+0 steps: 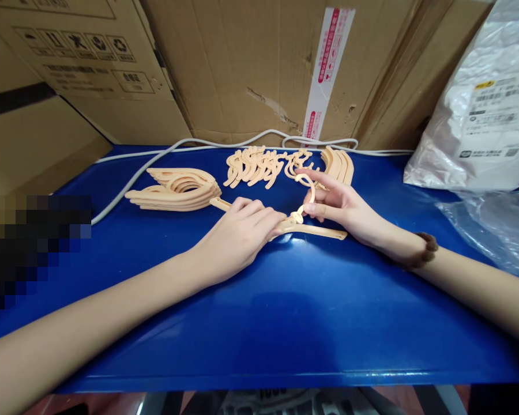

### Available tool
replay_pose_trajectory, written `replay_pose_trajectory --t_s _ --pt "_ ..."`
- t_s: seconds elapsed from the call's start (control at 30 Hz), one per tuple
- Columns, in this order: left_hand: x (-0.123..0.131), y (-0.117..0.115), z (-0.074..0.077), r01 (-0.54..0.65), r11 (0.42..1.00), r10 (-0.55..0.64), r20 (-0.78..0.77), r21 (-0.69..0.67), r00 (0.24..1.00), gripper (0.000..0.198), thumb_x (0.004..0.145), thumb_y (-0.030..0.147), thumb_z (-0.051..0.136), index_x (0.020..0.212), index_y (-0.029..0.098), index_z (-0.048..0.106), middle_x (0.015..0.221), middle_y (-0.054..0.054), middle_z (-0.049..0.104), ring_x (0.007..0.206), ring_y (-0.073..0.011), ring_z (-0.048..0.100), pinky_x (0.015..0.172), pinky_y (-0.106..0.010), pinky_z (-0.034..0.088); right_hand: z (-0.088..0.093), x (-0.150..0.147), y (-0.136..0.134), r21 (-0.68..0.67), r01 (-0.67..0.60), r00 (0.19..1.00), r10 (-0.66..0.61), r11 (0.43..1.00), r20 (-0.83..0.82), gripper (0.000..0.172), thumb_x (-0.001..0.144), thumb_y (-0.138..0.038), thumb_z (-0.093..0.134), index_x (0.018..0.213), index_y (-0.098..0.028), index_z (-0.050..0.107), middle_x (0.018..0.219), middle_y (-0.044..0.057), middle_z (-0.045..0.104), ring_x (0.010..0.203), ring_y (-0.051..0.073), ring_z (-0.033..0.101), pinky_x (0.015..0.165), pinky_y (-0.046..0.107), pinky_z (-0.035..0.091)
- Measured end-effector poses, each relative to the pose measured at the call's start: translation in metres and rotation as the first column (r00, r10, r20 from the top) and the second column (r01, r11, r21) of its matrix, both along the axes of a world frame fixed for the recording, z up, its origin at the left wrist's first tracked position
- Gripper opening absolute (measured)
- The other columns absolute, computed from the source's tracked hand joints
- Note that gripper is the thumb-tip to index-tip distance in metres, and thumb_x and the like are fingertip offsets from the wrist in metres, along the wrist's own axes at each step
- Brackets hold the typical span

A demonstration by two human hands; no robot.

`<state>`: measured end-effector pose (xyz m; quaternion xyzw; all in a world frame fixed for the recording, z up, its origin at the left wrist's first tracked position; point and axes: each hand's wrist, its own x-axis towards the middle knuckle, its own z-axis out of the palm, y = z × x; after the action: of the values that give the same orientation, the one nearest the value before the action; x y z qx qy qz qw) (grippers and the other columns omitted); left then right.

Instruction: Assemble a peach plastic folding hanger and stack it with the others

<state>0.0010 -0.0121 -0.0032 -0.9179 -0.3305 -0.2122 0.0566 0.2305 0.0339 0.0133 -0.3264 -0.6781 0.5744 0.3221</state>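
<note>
My left hand (237,239) is closed over the middle of a beige plastic hanger body (322,231), whose slim arms stick out on both sides of the fingers. Between the thumb and fingers of my right hand (348,210) is a curved beige hanger hook (313,190), upright, its lower end meeting the body's centre. Whether the two are joined I cannot tell. Just behind my hands lies a pile of loose hooks (255,166). Stacked hanger arms (181,193) rest to the left, and a smaller arm stack (341,166) stands behind my right hand.
Under everything is a blue tabletop (259,334). Along its back runs a white cable (190,141), in front of large cardboard boxes (251,63). A white plastic package (467,121) leans at the right, with a clear plastic bag (497,230) below it.
</note>
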Motion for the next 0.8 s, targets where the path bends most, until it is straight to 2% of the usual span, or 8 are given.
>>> replay_pose_trajectory --t_s 0.27,0.57,0.8 --pt "-0.0011 -0.0001 0.0012 0.035 0.998 -0.034 0.021 -0.044 0.999 0.019 0.099 0.013 0.035 0.103 0.012 0.054 0.091 -0.007 0.063 0.078 -0.0207 0.05 0.075 -0.035 0.034 -0.0025 0.0007 0.0022 0.012 -0.002 1.0 0.002 1.0 -0.009 0.064 0.083 -0.023 0.067 0.141 -0.02 0.041 0.077 -0.004 0.061 0.068 0.009 0.054 0.064 0.024 0.045" --pt "-0.0026 -0.0004 0.0017 0.035 0.986 -0.022 0.082 -0.165 0.996 0.023 0.103 0.019 0.029 0.099 0.016 0.052 0.089 -0.005 0.062 0.075 -0.0184 0.049 0.071 -0.032 0.034 -0.0011 0.0006 0.0004 0.001 -0.005 1.0 0.005 1.0 -0.019 0.066 0.083 -0.022 0.067 0.143 -0.019 0.038 0.077 -0.005 0.063 0.073 0.01 0.058 0.07 0.024 0.046" --pt "-0.0032 0.0018 0.0017 0.01 0.993 -0.008 0.016 -0.118 1.0 0.025 0.102 0.02 0.031 0.101 0.016 0.055 0.088 -0.006 0.062 0.076 -0.0194 0.05 0.069 -0.032 0.033 -0.0021 0.0002 0.001 -0.008 -0.015 1.0 0.015 1.0 -0.01 0.064 0.084 -0.02 0.066 0.142 -0.018 0.039 0.079 -0.004 0.062 0.074 0.01 0.06 0.072 0.026 0.048"
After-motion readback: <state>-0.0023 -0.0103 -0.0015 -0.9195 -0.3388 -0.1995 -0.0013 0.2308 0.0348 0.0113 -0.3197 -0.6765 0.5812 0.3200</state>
